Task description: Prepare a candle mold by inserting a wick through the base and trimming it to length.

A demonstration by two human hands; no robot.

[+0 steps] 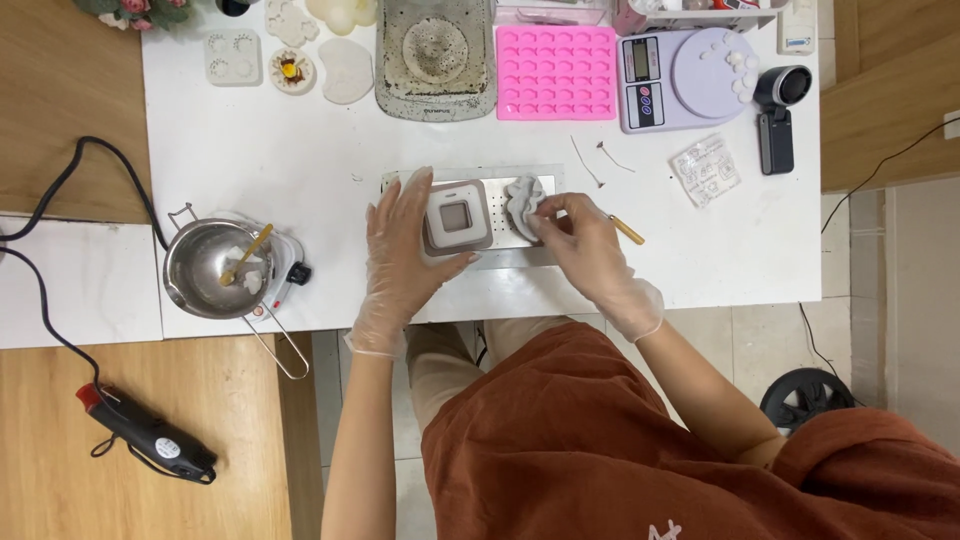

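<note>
The left hand (pixel 405 250), gloved, lies flat with fingers spread along the 9 o'clock side of a square mould (pixel 458 216); the thumb touches its near edge, so it steadies the mould rather than grasps it. The right hand (pixel 585 245), also gloved, pinches a pale scalloped piece (pixel 522 203) between thumb and fingertips, just at 3 o'clock of the mould. A wooden stick (pixel 628 231) pokes out at 3 o'clock of that hand; how it is held is hidden. Both pieces sit on a metal tray (pixel 510 258), whose near rim is partly covered by the hands.

At 9 o'clock, well apart, a steel pot (pixel 205 268) stands on a small heater close to the table's near edge, its handle jutting past the edge. At 12 o'clock lie a grey tray (pixel 436 60), a pink mould (pixel 556 72) and a scale (pixel 685 78), the far ones cut off by the frame. The white table (pixel 300 160) is open between the metal tray and those.
</note>
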